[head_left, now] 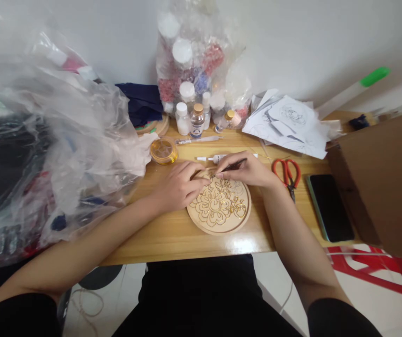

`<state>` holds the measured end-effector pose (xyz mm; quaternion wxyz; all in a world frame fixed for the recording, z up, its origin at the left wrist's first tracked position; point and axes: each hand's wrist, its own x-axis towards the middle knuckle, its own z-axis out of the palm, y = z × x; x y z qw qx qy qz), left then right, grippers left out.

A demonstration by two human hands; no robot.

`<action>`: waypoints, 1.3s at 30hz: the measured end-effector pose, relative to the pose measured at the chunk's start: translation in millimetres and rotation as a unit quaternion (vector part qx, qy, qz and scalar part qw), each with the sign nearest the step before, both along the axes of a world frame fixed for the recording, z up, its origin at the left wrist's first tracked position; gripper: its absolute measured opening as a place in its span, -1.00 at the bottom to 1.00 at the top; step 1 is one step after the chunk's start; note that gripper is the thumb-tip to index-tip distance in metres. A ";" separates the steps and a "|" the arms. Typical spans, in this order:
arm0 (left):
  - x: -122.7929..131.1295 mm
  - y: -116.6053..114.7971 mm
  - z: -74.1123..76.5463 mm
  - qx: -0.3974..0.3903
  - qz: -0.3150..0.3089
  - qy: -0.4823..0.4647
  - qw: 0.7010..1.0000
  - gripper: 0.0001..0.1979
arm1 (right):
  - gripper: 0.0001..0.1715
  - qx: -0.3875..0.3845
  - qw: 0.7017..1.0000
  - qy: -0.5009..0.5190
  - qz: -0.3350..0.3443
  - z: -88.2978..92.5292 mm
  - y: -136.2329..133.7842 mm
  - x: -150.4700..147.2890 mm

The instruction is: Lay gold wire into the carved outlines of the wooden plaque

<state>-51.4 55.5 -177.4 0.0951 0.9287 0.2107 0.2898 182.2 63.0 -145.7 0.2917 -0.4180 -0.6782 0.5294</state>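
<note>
A round wooden board lies on the table in front of me, with raised gold wire outlining flowers on its face. My right hand is closed on a dark, slim pair of tweezers, its tip near the board's upper edge. Resting on the board's upper left is my left hand, thumb and forefinger apart close to the tweezer tip. Any small piece between the fingertips is too small to make out. Just behind the hands lies a white glue tube, and to the left a spool of gold wire.
Red-handled pliers and a phone lie to the right, beside a cardboard box. Paper drawings, small bottles, a pen and a bulging plastic bag stand behind. Crumpled plastic crowds the left.
</note>
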 end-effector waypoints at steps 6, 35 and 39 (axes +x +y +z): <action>-0.1 0.0 -0.2 -0.003 0.001 0.001 1.000 -0.80 | -0.82 0.004 1.000 0.002 -0.007 -0.2 -0.1 -0.1; 0.2 -0.1 0.8 -0.004 0.000 0.003 1.000 -0.79 | -0.77 0.001 1.000 0.000 -0.001 -1.2 0.6 0.2; 0.0 -0.1 0.8 -0.010 0.003 0.007 1.000 -0.80 | -0.78 0.005 1.000 0.003 -0.005 -3.2 1.3 0.1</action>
